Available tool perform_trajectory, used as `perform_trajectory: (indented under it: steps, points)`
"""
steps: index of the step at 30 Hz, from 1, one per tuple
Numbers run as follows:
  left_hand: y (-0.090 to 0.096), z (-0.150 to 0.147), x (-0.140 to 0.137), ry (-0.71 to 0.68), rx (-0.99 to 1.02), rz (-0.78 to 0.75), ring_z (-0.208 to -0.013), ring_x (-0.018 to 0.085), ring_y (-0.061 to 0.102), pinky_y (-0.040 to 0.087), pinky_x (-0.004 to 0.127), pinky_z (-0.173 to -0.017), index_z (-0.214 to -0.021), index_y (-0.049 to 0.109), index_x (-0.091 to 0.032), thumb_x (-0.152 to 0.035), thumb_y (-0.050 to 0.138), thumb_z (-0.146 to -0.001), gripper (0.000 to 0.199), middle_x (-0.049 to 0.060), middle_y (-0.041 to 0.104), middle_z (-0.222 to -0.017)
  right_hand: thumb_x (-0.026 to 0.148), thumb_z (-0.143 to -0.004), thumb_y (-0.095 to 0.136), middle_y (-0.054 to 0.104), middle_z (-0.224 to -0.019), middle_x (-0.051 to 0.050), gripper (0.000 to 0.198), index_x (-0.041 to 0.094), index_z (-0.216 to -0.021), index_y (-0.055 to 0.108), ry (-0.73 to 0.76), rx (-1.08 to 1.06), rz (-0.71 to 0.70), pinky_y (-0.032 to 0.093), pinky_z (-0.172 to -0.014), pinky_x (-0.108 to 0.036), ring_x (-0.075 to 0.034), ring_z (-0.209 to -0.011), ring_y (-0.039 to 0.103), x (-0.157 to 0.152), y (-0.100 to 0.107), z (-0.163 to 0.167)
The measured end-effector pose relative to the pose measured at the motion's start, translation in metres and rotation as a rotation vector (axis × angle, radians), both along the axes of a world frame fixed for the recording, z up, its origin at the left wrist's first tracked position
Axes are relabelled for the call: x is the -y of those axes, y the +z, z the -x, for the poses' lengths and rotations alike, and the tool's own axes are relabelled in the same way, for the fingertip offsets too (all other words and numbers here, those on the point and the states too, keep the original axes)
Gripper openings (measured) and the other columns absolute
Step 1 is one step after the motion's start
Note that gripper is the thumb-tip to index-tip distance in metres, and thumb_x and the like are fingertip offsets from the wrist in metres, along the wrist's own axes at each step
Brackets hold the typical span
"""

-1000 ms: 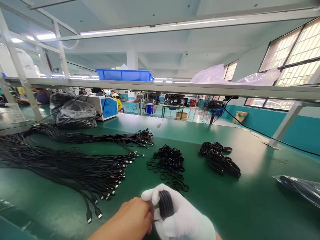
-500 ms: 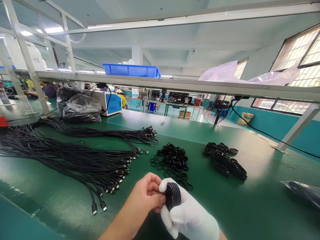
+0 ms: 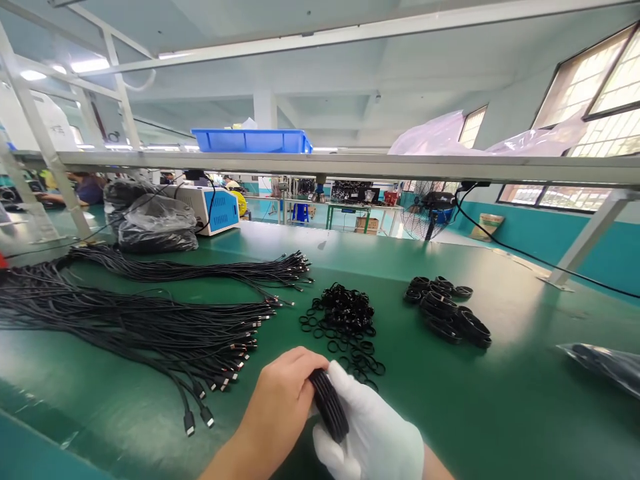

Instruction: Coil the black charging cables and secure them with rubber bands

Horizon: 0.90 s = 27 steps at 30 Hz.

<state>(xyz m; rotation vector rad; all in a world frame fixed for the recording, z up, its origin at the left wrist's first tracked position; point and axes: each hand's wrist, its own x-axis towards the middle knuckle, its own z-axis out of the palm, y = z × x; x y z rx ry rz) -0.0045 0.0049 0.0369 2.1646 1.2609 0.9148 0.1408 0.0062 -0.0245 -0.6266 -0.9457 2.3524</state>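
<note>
A coiled black cable is held between my two hands, low over the green table. My right hand, in a white glove, wraps around the coil from the right. My bare left hand grips its left side, with fingertips hidden behind it. Just beyond the hands lies a heap of small black rings, some scattered towards me. Several coiled cables rest in a pile to the right. On the left, long black cables are spread with their metal plugs facing right, and another bundle lies behind them.
A shelf crosses above the table, carrying a blue tray and plastic bags. At the back left stand a blue-and-white machine and a bagged black bundle. A plastic bag of black items lies at right.
The cable coil has turned in my hands, so its stacked loops now show tilted and longer. My left hand has moved up onto the coil's upper left side. The view has shifted slightly.
</note>
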Motion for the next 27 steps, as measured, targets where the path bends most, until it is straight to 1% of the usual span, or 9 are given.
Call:
perform_trajectory:
  steps: [3,6,11,14,17,19,21,24,27]
  points:
    - [-0.001,0.000,-0.002,0.026,-0.008,0.007,-0.080,0.015,0.059,0.043,0.023,-0.072,-0.084,0.066,-0.021,0.001,0.037,-0.072,0.038,-0.001,0.066,-0.086,0.065,-0.076,0.041,0.056,-0.044,-0.003,0.057,0.011,-0.074,0.057,0.014,-0.073,0.027,0.025,-0.027,-0.020,-0.010,-0.027,0.043,-0.005,-0.008,-0.002]
    - [0.000,0.002,-0.004,0.035,0.008,0.020,-0.081,0.014,0.060,0.043,0.022,-0.072,-0.085,0.065,-0.021,0.000,0.037,-0.073,0.037,-0.001,0.066,-0.086,0.057,-0.076,0.047,0.058,-0.049,-0.003,0.047,0.010,-0.076,0.057,0.002,-0.108,0.056,0.026,-0.029,-0.020,-0.011,-0.032,0.049,-0.004,-0.003,-0.002]
    - [0.001,0.004,-0.007,0.054,-0.015,0.015,-0.079,0.015,0.058,0.042,0.024,-0.071,-0.084,0.065,-0.021,-0.001,0.036,-0.073,0.037,-0.001,0.065,-0.085,0.074,-0.075,0.038,0.061,-0.062,-0.002,0.066,0.016,-0.102,0.051,-0.092,-0.087,0.012,0.033,-0.032,-0.019,-0.010,-0.035,0.050,0.003,0.016,0.004]
    - [0.004,0.009,-0.010,0.079,-0.028,0.050,-0.077,0.016,0.057,0.040,0.026,-0.070,-0.084,0.066,-0.021,-0.002,0.037,-0.072,0.036,0.000,0.064,-0.084,0.068,-0.074,0.049,0.060,-0.067,-0.001,0.059,0.016,-0.102,0.050,-0.240,-0.047,-0.055,0.034,-0.033,-0.018,-0.008,-0.037,0.049,0.006,0.019,0.009]
    - [0.010,0.021,-0.015,-0.019,0.101,0.289,-0.081,0.017,0.057,0.041,0.027,-0.070,-0.097,0.066,-0.022,-0.011,0.047,-0.074,0.031,0.001,0.065,-0.088,0.062,-0.075,0.054,0.062,-0.079,-0.004,0.052,0.014,-0.095,0.054,-0.288,-0.083,-0.021,0.036,-0.035,-0.018,-0.008,-0.043,0.052,0.005,0.016,0.012]
    - [0.012,0.029,-0.019,-0.146,0.276,0.503,-0.085,0.016,0.057,0.041,0.025,-0.070,-0.107,0.063,-0.022,-0.017,0.054,-0.075,0.033,0.001,0.064,-0.093,0.067,-0.075,0.049,0.061,-0.086,-0.007,0.059,0.012,-0.095,0.057,-0.204,-0.134,0.050,0.040,-0.040,-0.020,-0.009,-0.051,0.056,0.004,0.015,0.013]
    - [0.011,0.033,-0.023,-0.204,0.419,0.644,-0.074,0.012,0.056,0.040,0.022,-0.062,-0.105,0.063,-0.020,-0.019,0.058,-0.074,0.032,0.000,0.062,-0.086,0.070,-0.073,0.047,0.061,-0.088,-0.010,0.066,0.009,-0.096,0.059,-0.182,-0.141,0.058,0.044,-0.047,-0.022,-0.012,-0.059,0.059,0.004,0.016,0.015]
    - [0.006,0.028,-0.026,-0.124,0.486,0.692,-0.051,0.006,0.044,0.032,0.019,-0.048,-0.093,0.064,-0.014,-0.021,0.063,-0.070,0.024,-0.005,0.052,-0.065,0.059,-0.074,0.057,0.060,-0.091,-0.010,0.055,0.011,-0.102,0.057,-0.354,0.014,-0.119,0.047,-0.059,-0.027,-0.016,-0.074,0.059,0.004,0.020,0.018]
    - [0.001,0.017,-0.026,-0.022,0.482,0.664,-0.048,0.008,0.046,0.036,0.021,-0.047,-0.093,0.060,-0.012,-0.028,0.063,-0.071,0.027,-0.006,0.050,-0.056,0.034,-0.064,0.074,0.059,-0.092,-0.006,0.056,0.017,-0.111,0.050,-0.474,0.206,-0.293,0.046,-0.062,-0.029,-0.018,-0.081,0.057,0.005,0.023,0.018]
